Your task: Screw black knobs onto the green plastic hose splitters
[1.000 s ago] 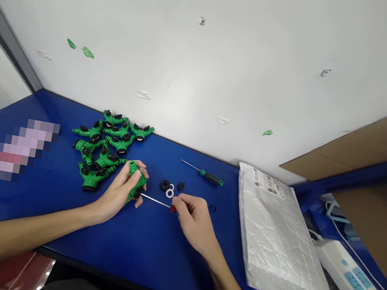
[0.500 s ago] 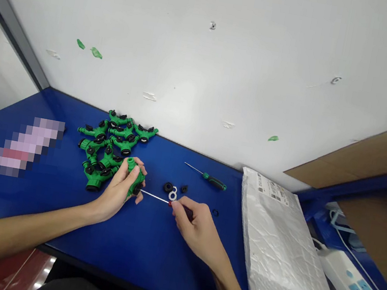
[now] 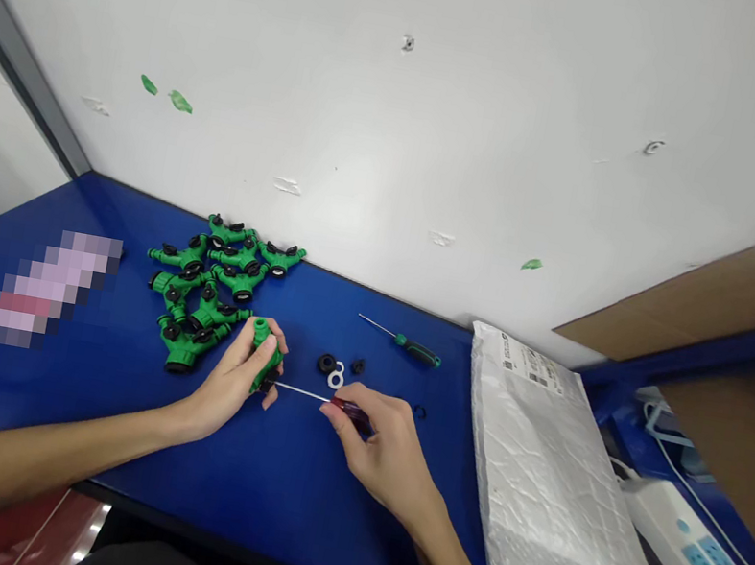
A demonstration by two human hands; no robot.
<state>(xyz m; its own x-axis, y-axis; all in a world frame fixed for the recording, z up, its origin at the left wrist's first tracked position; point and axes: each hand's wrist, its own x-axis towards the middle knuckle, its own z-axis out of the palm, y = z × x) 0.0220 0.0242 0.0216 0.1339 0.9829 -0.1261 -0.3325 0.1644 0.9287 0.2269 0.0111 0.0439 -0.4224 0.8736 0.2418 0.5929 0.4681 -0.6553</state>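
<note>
My left hand (image 3: 236, 377) is closed around a green connector (image 3: 268, 363) with a black part at its lower end. My right hand (image 3: 381, 439) grips the dark red handle of a screwdriver (image 3: 303, 393), its metal shaft pointing left. The shaft's tip meets the black part of the connector; the exact contact is too small to make out. Just beyond my right hand lie a black ring (image 3: 326, 364), white rings (image 3: 335, 379) and a small black piece (image 3: 358, 367). A thin black ring (image 3: 420, 412) lies farther right.
Several green connectors (image 3: 182, 350) are heaped left of my left hand on the blue table (image 3: 222, 499). A green-handled screwdriver (image 3: 421, 354) lies near the white wall. To the right are a white padded bag (image 3: 554, 479) and a power strip (image 3: 695, 553). A pixelated patch covers something at left.
The green connector has tilted slightly in my left hand and sits a little lower. My right hand's fingers have shifted on the screwdriver handle, showing more of its red part.
</note>
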